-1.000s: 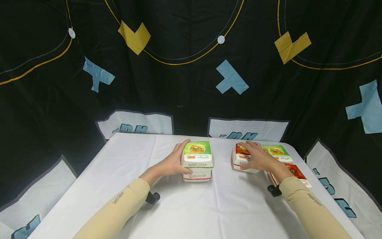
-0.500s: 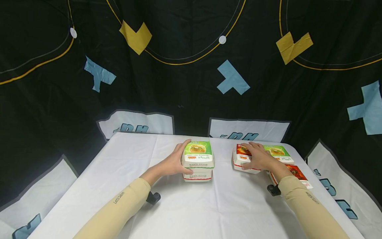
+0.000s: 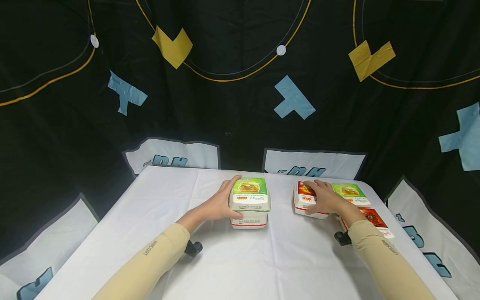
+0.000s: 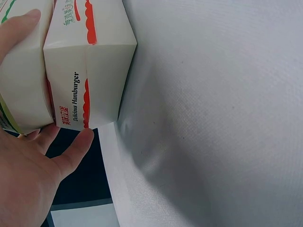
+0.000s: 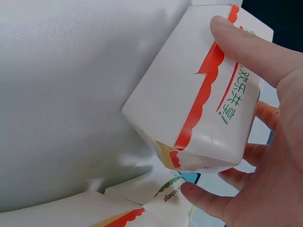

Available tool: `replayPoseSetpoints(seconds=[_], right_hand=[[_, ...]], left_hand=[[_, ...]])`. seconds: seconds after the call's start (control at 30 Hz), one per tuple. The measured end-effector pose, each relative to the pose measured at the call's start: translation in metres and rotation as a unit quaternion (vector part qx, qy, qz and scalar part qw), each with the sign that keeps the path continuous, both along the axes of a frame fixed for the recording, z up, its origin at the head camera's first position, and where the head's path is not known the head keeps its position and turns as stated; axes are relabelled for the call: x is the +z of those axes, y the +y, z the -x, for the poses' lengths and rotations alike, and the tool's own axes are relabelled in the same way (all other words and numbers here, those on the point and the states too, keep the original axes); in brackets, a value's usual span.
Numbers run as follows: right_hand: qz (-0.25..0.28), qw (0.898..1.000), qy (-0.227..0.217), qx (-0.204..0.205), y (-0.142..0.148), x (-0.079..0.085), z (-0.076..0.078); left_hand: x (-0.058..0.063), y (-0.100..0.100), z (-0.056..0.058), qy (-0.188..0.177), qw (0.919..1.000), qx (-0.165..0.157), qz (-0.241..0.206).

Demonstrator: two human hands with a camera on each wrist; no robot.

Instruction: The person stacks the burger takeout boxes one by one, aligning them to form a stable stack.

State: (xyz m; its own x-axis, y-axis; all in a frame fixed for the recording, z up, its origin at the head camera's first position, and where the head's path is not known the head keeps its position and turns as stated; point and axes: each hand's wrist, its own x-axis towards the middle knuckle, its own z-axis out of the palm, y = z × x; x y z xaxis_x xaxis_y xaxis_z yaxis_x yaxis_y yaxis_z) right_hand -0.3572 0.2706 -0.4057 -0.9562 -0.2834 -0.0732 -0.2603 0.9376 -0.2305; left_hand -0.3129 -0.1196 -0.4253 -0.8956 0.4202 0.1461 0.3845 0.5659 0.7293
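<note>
A green-topped hamburger box (image 3: 250,196) sits on a red-trimmed hamburger box (image 3: 249,221), stacked at the middle of the table. My left hand (image 3: 213,204) grips the upper box from its left side. In the left wrist view, the thumb lies across that box's front, and a fingertip touches the lower box (image 4: 90,85) at its edge. Farther right, my right hand (image 3: 328,201) holds a red-topped hamburger box (image 3: 304,201). The right wrist view shows my thumb pressed on the white side of this box (image 5: 208,109), with the other fingers behind it.
Beside the right hand lie another green-topped box (image 3: 349,191) and a red-topped box (image 3: 376,218), partly behind the forearm. A white cloth covers the table (image 3: 232,262). A black curtain (image 3: 232,112) with taped shapes hangs behind it.
</note>
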Motion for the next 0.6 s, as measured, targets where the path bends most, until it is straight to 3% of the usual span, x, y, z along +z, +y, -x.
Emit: replayPoseSetpoints(seconds=[0.6], right_hand=[[-0.015,1.000,-0.009,0.003,0.0002,-0.0049,0.0031]], left_hand=[[-0.0003,0.0005,0.0001,-0.008,0.9999,0.006,-0.002]])
